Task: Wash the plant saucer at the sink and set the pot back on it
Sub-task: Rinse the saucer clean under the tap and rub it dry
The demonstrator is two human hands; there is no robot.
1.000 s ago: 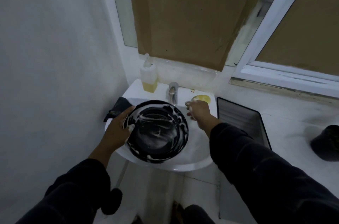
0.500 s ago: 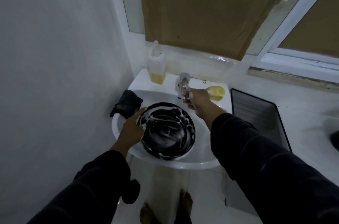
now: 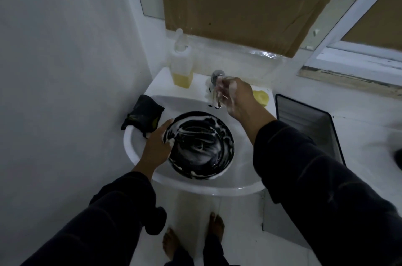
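Note:
The black plant saucer (image 3: 201,145), streaked with white suds, lies tilted in the white sink basin (image 3: 195,185). My left hand (image 3: 157,146) grips its left rim, thumb inside the dish. My right hand (image 3: 233,97), soapy, reaches to the chrome tap (image 3: 217,83) at the back of the basin, its fingers curled round the tap. A sliver of the dark pot (image 3: 398,160) shows at the far right edge on the white counter.
A soap dispenser (image 3: 181,65) with yellow liquid stands at the basin's back left. A dark sponge or cloth (image 3: 142,114) sits on the left rim, a yellow soap piece (image 3: 261,96) behind the tap on the right. A grey tray (image 3: 309,126) leans beside the sink. Bare feet (image 3: 193,237) below.
My right hand moved from near the yellow soap to the tap and closed on it. The left hand kept hold of the saucer's rim. The view shifted lower.

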